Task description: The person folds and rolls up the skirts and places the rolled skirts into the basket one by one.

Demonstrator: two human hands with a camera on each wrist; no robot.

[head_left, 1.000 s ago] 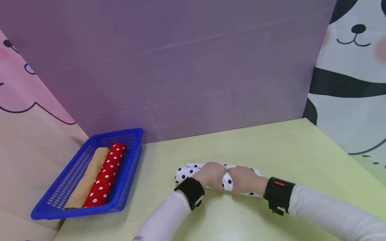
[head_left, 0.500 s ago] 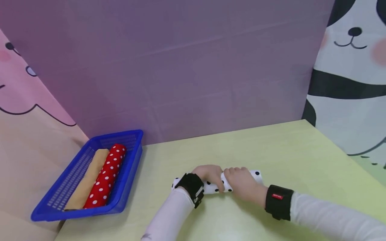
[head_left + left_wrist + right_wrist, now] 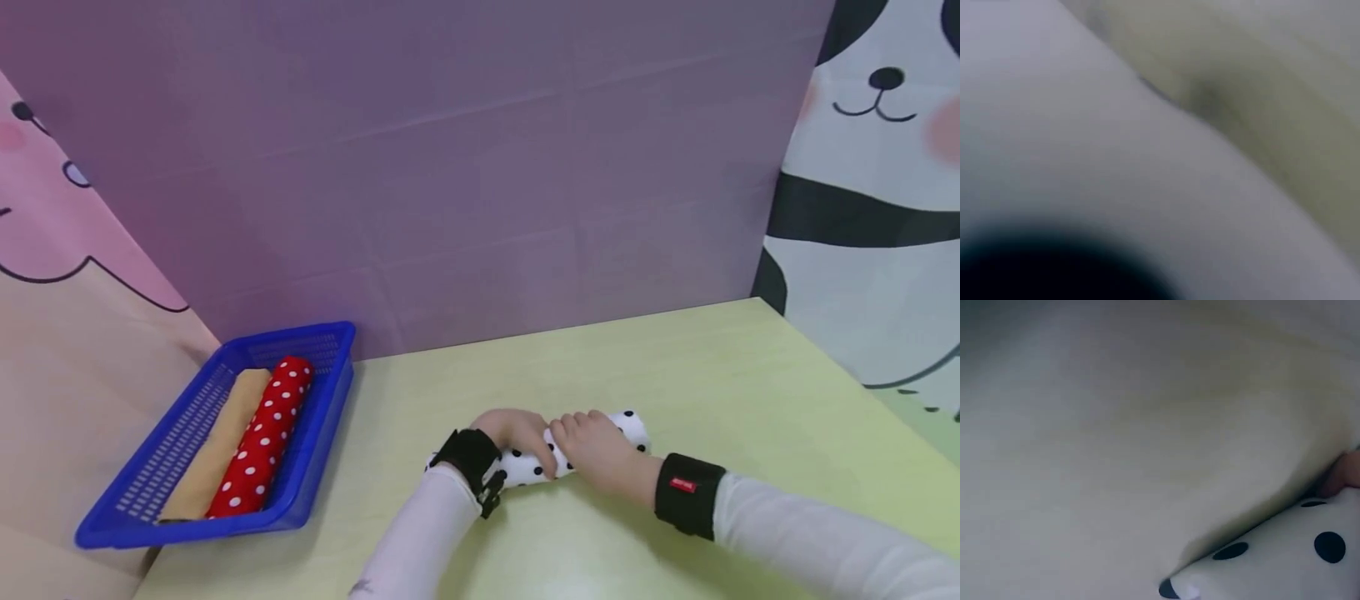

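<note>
On the pale green table [image 3: 675, 367], near its front edge, lies a white roll of cloth with black dots [image 3: 536, 462], with both hands on it side by side. Left hand [image 3: 517, 432] curled over the left half, fingers wrapped round the roll; right hand [image 3: 596, 450] curled over the right half, fingers bent over the top and pressed close together, thumb hidden. Only the right end of the roll pokes out past the right hand; right wrist view shows that same dotted end lying on the table with a fingertip [image 3: 1344, 475] against it. Left wrist view too blurred to tell anything of the fingers.

Probably squeezing the roll tight and readying it for a lift. Best done by keeping even pressure from both hands so the layers do not loosen, holding the loose edge tucked underneath, and keeping the roll level so neither end sags or unwinds. Worth spreading the grip a little wider, since the two hands sit close at the middle and the ends hang free.

Well to the left, a blue basket [image 3: 322, 400] already holds a red dotted roll [image 3: 262, 437] and a tan roll [image 3: 217, 442] lying side by side, touching.
</note>
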